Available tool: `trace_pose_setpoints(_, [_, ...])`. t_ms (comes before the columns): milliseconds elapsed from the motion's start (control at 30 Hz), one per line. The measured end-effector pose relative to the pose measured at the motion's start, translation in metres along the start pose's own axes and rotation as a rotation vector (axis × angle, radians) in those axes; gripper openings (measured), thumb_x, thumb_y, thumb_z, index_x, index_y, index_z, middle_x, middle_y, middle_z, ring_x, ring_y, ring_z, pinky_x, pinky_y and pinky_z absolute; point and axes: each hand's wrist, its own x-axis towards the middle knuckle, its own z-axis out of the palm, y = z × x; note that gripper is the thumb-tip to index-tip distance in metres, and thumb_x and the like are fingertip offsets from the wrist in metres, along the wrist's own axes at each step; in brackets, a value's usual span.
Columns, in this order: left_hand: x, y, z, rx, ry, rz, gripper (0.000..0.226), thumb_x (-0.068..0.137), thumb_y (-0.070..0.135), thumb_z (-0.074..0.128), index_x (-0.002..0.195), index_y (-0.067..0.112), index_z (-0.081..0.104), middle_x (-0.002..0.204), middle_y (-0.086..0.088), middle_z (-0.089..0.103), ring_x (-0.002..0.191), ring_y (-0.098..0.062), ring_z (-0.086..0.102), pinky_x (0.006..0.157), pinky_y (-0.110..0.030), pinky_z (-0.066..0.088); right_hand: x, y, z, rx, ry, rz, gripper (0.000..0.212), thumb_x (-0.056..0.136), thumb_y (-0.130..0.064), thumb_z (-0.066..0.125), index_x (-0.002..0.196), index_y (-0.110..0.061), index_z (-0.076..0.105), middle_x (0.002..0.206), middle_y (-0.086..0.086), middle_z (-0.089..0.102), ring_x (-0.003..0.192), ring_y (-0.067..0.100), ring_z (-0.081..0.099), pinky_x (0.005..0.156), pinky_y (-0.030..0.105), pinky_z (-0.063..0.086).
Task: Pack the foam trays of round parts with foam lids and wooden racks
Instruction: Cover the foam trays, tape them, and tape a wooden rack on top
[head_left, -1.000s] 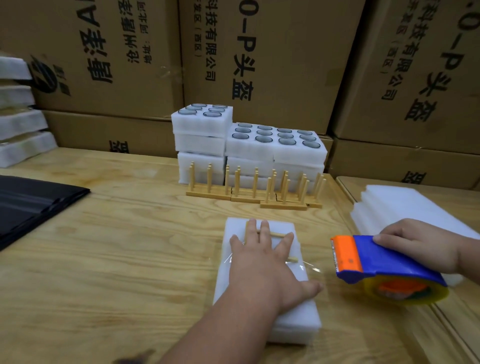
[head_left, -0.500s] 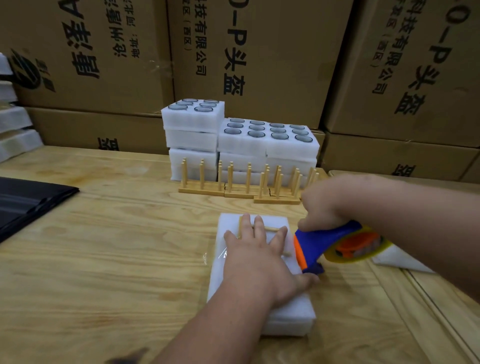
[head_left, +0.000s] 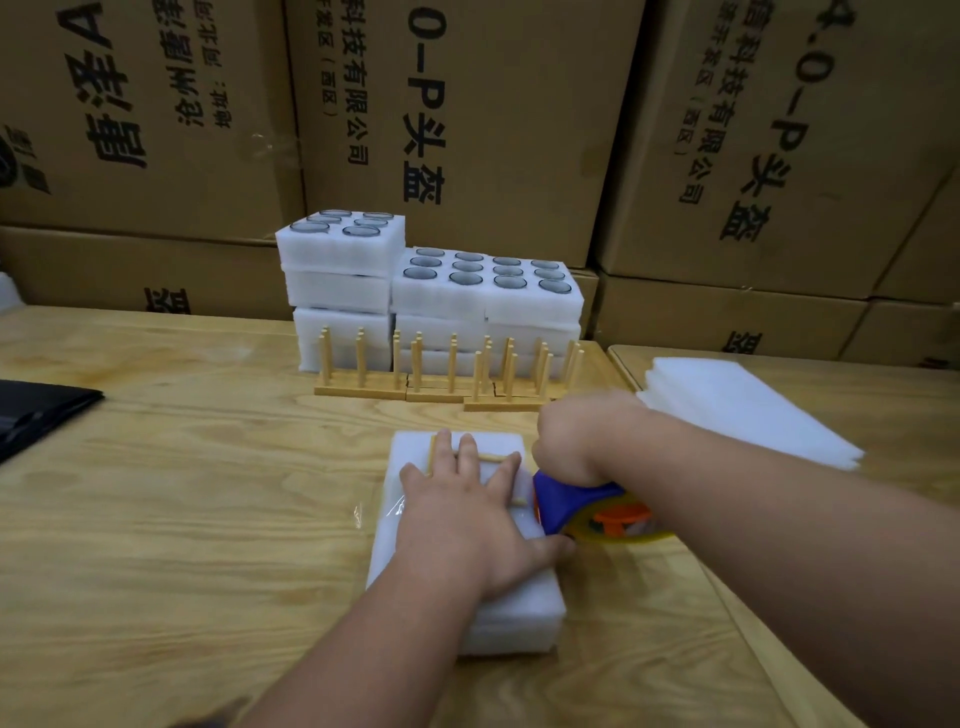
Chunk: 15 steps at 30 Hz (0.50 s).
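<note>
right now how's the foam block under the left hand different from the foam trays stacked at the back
The foam block lies alone near the front of the table; the foam trays are stacked several high against the cartons. The block's top is covered, with wooden pegs lying on it and clear tape across it; the top trays are open, showing round parts in their holes. The left hand presses the block; nothing touches the trays. Both are white foam.
</note>
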Motion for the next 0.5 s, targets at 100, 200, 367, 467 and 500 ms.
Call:
trace_pose_setpoints(100, [0.0,-0.001,0.0,-0.007,0.005,-0.002,0.118,0.058,0.105,0.013,0.159,0.046,-0.004,0.171,-0.009,-0.008,0.154,-0.034,-0.021,0.114,-0.062,0.009,-0.002,0.015,0.006,0.08,-0.071,0.042,0.021,0.1,-0.027,0.04,0.089,-0.019,0.056,0.099,0.006,0.061,0.09,0.026,0.06,0.075,0.038,0.048])
trace_pose_setpoints(200, [0.0,-0.001,0.002,-0.009,0.016,-0.001,0.119,0.057,0.105,0.012,0.159,0.045,-0.003,0.171,-0.009,-0.008,0.154,-0.033,-0.021,0.114,-0.062,0.009,-0.006,0.037,0.026,0.137,-0.13,0.097,0.031,0.106,-0.026,0.034,0.11,-0.012,0.062,0.119,0.017,0.059,0.104,0.031,0.058,0.088,0.038,0.046])
trace_pose_setpoints(367, [0.001,-0.001,0.004,-0.013,0.016,-0.006,0.12,0.056,0.106,0.011,0.159,0.046,-0.003,0.171,-0.008,-0.008,0.154,-0.033,-0.022,0.113,-0.062,0.009,-0.005,0.057,0.049,0.347,-0.071,0.217,0.035,0.101,-0.044,0.038,0.08,-0.019,0.052,0.087,0.005,0.058,0.079,0.019,0.055,0.077,0.037,0.045])
trace_pose_setpoints(467, [0.001,-0.001,0.003,-0.008,0.012,-0.006,0.12,0.056,0.106,0.009,0.159,0.046,-0.003,0.171,-0.008,-0.008,0.154,-0.033,-0.022,0.114,-0.062,0.009,-0.004,0.054,0.046,0.368,-0.053,0.243,0.032,0.094,-0.048,0.041,0.083,-0.021,0.055,0.086,0.004,0.062,0.081,0.021,0.06,0.081,0.039,0.052])
trace_pose_setpoints(500, [0.001,-0.001,0.003,-0.01,0.013,-0.006,0.12,0.055,0.106,0.009,0.159,0.046,-0.004,0.171,-0.008,-0.008,0.154,-0.033,-0.022,0.114,-0.062,0.008,-0.004,0.052,0.044,0.364,-0.041,0.243,0.031,0.092,-0.049,0.042,0.083,-0.022,0.055,0.086,0.004,0.063,0.081,0.021,0.061,0.081,0.04,0.053])
